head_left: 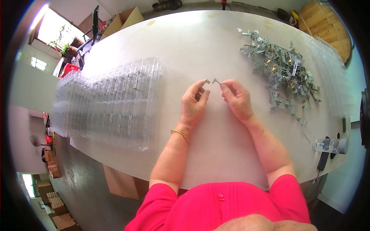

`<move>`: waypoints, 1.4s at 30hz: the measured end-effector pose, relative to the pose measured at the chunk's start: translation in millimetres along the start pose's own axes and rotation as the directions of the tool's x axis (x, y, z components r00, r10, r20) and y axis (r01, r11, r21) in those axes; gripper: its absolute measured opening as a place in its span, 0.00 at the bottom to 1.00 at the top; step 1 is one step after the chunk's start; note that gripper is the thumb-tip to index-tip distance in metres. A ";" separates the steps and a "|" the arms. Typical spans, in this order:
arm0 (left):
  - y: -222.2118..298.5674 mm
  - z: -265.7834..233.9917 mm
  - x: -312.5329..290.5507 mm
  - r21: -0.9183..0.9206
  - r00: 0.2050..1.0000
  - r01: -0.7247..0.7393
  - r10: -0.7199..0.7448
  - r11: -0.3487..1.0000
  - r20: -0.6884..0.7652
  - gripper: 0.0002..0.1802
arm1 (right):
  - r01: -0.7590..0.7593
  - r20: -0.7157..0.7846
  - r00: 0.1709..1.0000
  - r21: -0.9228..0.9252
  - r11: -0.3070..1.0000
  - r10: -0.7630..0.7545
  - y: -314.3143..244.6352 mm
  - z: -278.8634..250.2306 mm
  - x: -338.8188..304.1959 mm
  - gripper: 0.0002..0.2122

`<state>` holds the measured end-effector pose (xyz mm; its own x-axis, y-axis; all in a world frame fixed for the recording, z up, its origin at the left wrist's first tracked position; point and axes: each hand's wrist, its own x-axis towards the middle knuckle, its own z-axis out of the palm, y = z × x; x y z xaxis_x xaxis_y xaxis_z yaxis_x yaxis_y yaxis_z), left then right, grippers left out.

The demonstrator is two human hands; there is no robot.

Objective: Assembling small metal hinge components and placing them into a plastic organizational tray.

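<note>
Over the middle of the table, my left hand (194,104) is closed on a small silvery metal bracket (209,82), gripped between thumb and fingers. From the other side my right hand (238,102) pinches a thin metal end with thumb and forefinger. The metal bridges the gap between both hands; whether it is one piece or two that meet cannot be made out. To the right lies a loose heap of similar metal parts (295,69), some with brass-coloured bits. At the left, clear plastic trays (157,73) hold rows of metal parts in their compartments.
More clear plastic trays (329,65) sit along the table's right edge. A clear bottle with a grey cap (343,146) lies at the near right, beside a black object (323,161). Cardboard boxes (119,183) stand below the near left edge. A round wooden board (323,25) leans beyond.
</note>
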<state>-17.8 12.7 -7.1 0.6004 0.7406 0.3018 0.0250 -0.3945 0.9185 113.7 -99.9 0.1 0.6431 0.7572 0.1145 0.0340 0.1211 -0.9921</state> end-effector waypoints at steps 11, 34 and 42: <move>10.7 0.9 -1.1 0.224 0.992 -0.115 0.124 0.968 -0.028 0.20 | 0.111 -0.010 0.993 -0.167 0.980 -0.115 -1.4 0.4 1.7 0.03; 16.3 8.9 -16.0 0.413 0.897 -0.439 0.412 0.798 0.157 0.20 | 0.266 -0.141 0.952 -0.070 0.961 -0.273 23.1 -5.3 5.2 0.01; -8.9 7.0 -9.1 -0.330 0.981 0.190 -0.195 0.925 0.020 0.17 | 0.085 -0.137 0.987 -0.014 0.996 -0.086 6.5 -0.2 1.1 0.04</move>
<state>-17.9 5.7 -19.9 0.5995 0.7925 0.1121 -0.1265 -0.0444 0.9910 114.7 -98.4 -6.2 0.7366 0.6487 0.1911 0.0992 0.1759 -0.9794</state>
